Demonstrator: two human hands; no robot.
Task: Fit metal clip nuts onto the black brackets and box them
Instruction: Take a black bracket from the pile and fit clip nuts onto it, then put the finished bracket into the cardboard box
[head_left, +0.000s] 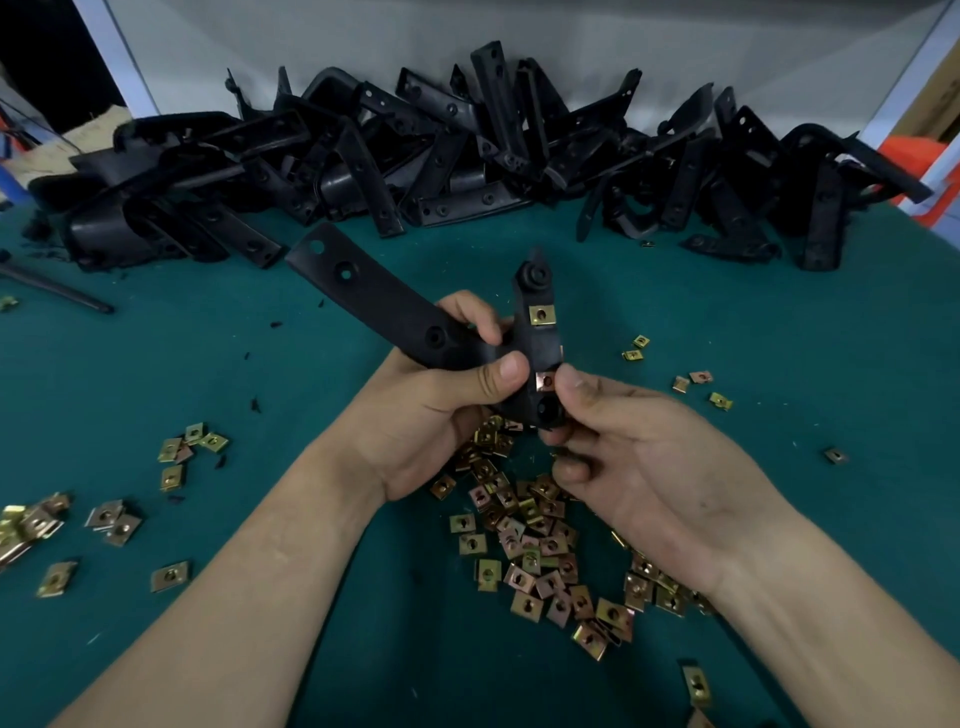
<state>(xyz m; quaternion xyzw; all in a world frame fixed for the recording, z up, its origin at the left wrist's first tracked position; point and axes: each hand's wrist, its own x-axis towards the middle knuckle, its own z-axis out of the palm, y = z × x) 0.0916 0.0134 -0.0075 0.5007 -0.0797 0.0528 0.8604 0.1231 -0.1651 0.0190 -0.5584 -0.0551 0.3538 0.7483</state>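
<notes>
The left hand (436, 410) grips a black bracket (395, 306) above the tabletop (779, 322); the right hand (639, 452) pinches a clip nut (545, 381) onto its edge.

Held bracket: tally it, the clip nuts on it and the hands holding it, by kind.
Held black bracket: 1
Clip nuts on it: 2, upper clip nut and lower clip nut
Hands on it: 2, left hand and right hand
Total: 5

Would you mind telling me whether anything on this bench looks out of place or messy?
Nothing looks damaged. The clip nuts lie loose in scattered heaps across the green mat rather than in a container, and small black flecks litter the mat left of the held bracket.
</notes>
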